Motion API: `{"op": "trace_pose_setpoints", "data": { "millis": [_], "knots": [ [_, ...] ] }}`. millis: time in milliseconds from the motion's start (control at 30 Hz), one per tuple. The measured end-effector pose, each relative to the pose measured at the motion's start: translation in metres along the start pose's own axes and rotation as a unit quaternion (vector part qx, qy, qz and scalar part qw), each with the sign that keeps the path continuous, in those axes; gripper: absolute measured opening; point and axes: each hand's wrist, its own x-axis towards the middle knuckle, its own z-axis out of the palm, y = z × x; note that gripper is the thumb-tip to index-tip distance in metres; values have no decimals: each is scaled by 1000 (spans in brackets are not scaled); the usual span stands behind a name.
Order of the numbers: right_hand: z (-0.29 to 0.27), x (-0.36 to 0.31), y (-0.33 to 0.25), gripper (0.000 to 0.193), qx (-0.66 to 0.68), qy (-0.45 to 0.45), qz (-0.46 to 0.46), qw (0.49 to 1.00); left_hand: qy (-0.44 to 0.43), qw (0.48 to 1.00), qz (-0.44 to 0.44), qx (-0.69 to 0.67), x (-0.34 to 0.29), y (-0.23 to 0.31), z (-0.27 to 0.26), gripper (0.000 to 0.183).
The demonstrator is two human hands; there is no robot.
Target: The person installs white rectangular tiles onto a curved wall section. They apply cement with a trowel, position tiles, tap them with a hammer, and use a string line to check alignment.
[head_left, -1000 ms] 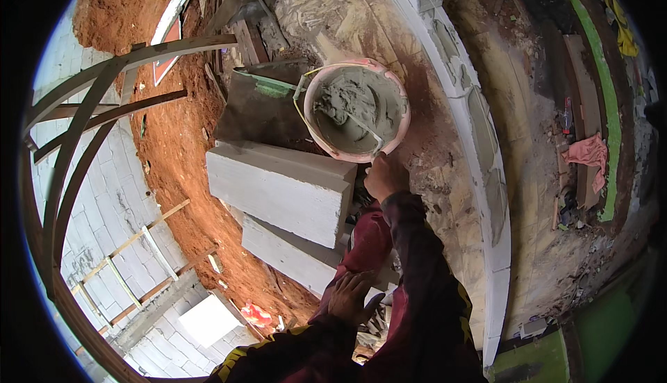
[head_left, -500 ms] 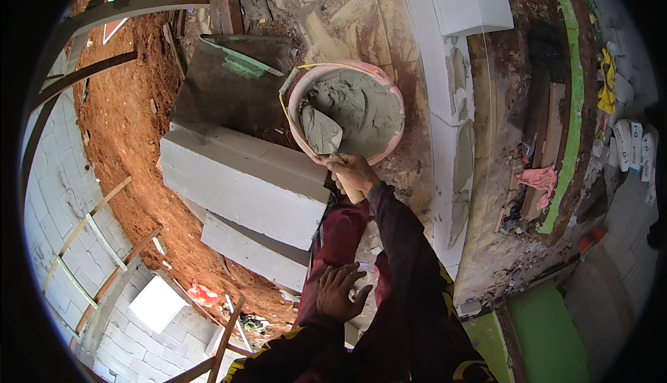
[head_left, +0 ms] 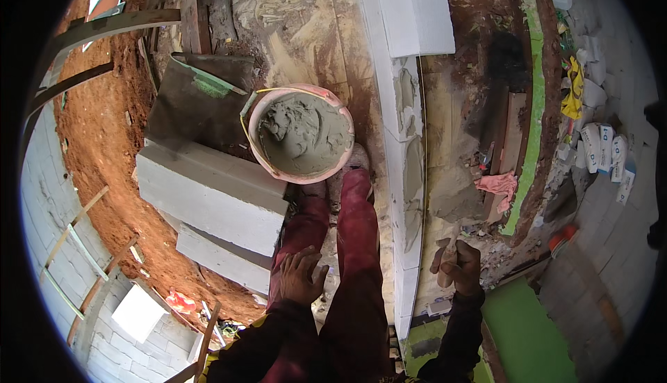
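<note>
My right hand [head_left: 460, 268] is closed round the wooden handle of a trowel [head_left: 447, 277], to the right of a low row of white blocks [head_left: 396, 209]. The trowel's blade points away from me and carries what looks like grey mortar [head_left: 455, 199]; its outline blends with the ground behind. On my left thigh rests my left hand [head_left: 301, 277], fingers apart, holding nothing. A pink bucket [head_left: 350, 122] of wet grey mortar [head_left: 306, 133] stands in front of my feet. Patches of mortar lie on top of the block row.
Loose white blocks [head_left: 208, 192] lie left of my legs, beside a dark board [head_left: 187, 105] with a green strip [head_left: 212, 83]. A taut string [head_left: 421, 126] runs along the block row. Further right are a pink cloth [head_left: 497, 185] and several bags [head_left: 604, 148].
My right hand has moved with the trowel from the bucket to the right, across the block row and nearer to me. The view has shifted rightward; my left hand stays on my thigh.
</note>
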Motion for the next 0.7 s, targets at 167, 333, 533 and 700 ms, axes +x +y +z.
{"op": "trace_pose_setpoints", "data": {
  "millis": [167, 333, 533, 700],
  "knots": [
    [-94, 91, 48, 37, -208, 144, -33, 967, 5, 999, 40, 24, 22, 31, 9, 31],
    [-135, 239, 129, 31, -219, 147, -124, 957, -4, 999, 36, 40, 39, 44, 19, 32],
    [-158, 334, 190, 36, -387, 145, -220, 884, -35, 995, 35, 83, 57, 55, 37, 32],
    [-199, 293, 228, 35, -462, 184, -217, 840, -36, 997, 2, 72, 62, 64, 40, 32]
  ]
}}
